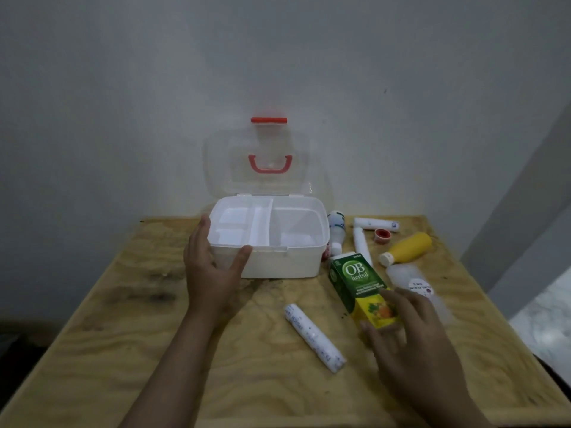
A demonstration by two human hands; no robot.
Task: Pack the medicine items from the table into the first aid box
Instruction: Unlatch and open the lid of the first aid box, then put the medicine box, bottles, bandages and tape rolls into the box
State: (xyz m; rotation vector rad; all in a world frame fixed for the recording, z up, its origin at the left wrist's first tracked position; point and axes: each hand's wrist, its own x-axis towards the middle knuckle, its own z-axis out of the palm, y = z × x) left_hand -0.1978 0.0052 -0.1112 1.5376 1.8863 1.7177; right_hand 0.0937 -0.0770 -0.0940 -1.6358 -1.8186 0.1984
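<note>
A white first aid box [278, 264] stands open at the table's back, its clear lid [262, 180] with red handle leaning on the wall; its divided tray holds nothing. My left hand [210, 270] grips the box's front left corner, thumb on the rim. My right hand [411, 332] closes around the near end of a green and yellow OB herbal carton [355, 279] lying right of the box. A white roll [313, 336] lies between my arms.
Right of the box on the plywood table [123, 335] lie a white bottle [336, 230], two white tubes [375, 224] [361, 244], a red cap [382, 235], a yellow bottle [406, 248] and a clear bottle [411, 281]. The wall stands behind.
</note>
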